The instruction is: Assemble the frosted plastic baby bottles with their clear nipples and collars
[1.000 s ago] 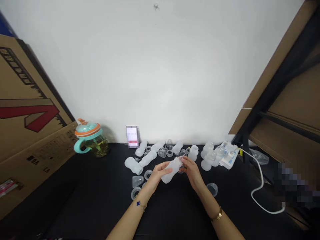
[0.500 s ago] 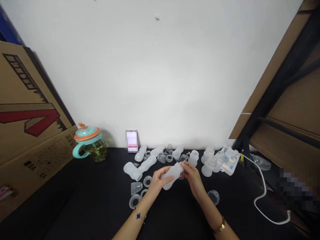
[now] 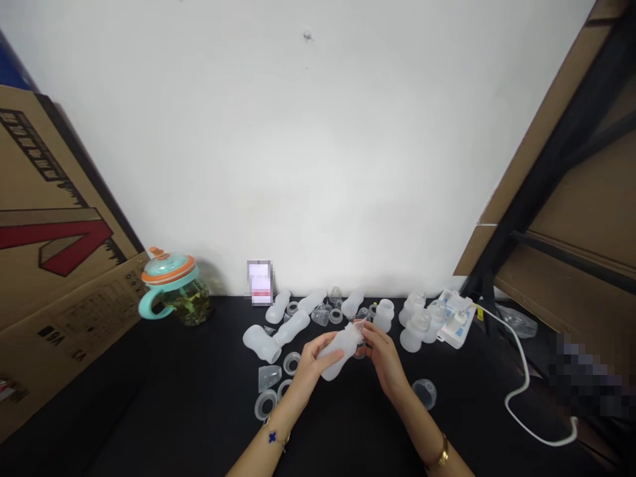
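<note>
My left hand (image 3: 311,363) is wrapped round the body of a translucent white bottle (image 3: 342,348), held tilted above the black table (image 3: 173,397). My right hand (image 3: 380,354) pinches at the bottle's neck end, its fingers closed on a small part I cannot make out. Several more white bottles (image 3: 285,326) lie just beyond my hands. Clear rings (image 3: 291,363) and a clear cap (image 3: 269,377) rest to the left of my left wrist. A clear dome lid (image 3: 424,393) sits right of my right forearm.
A glass cup with a teal and orange lid (image 3: 171,288) stands at the back left. Cardboard boxes (image 3: 50,225) flank the left side. A white power strip (image 3: 457,318) with its cable (image 3: 521,391) lies at the right, near a dark shelf frame (image 3: 541,172).
Both hands and the bottle have stayed together in nearly the same spot. The view has shifted slightly; the grip looks the same.
</note>
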Demonstrator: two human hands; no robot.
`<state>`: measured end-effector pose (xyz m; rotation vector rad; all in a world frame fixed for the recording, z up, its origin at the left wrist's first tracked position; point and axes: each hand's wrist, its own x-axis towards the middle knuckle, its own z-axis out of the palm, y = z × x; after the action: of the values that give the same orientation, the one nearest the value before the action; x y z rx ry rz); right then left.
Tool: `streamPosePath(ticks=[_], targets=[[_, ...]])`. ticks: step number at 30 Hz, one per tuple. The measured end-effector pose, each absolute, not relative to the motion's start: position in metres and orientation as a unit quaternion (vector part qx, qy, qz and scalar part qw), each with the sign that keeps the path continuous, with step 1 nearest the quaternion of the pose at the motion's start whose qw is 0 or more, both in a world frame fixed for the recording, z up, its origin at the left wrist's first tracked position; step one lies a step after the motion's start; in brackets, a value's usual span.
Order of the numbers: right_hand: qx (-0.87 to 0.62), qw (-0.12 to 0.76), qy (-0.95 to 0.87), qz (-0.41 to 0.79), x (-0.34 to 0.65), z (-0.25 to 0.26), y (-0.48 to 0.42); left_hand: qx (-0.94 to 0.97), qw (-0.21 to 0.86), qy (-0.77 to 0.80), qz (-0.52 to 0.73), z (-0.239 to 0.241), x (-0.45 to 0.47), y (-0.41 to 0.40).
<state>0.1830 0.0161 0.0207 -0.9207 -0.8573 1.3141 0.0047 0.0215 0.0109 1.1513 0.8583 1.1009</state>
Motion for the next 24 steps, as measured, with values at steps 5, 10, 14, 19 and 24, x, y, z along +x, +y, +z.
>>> streamPosePath(ticks=[5,10,14,19,24], targets=[[-0.399,0.613,-0.376,0.569,0.1834,0.0206,0.0167,0.494,0.627,0.371,0.475,0.0117,0.0042,0.0214],[-0.396,0.614,-0.38,0.567,0.1833,0.021,0.0168,0.501,0.626,0.371,0.469,0.0168,0.0041,0.0188],[-0.399,0.616,-0.373,0.568,0.1831,0.0213,0.017,0.508,0.619,0.366,0.474,0.0177,0.0038,0.018],[-0.394,0.62,-0.377,0.564,0.1831,0.021,0.0166,0.508,0.623,0.365,0.469,0.0157,0.0041,0.0183],[-0.4,0.628,-0.369,0.557,0.1834,0.0172,0.0174,0.522,0.611,0.363,0.472,0.0157,0.0042,0.0175]])
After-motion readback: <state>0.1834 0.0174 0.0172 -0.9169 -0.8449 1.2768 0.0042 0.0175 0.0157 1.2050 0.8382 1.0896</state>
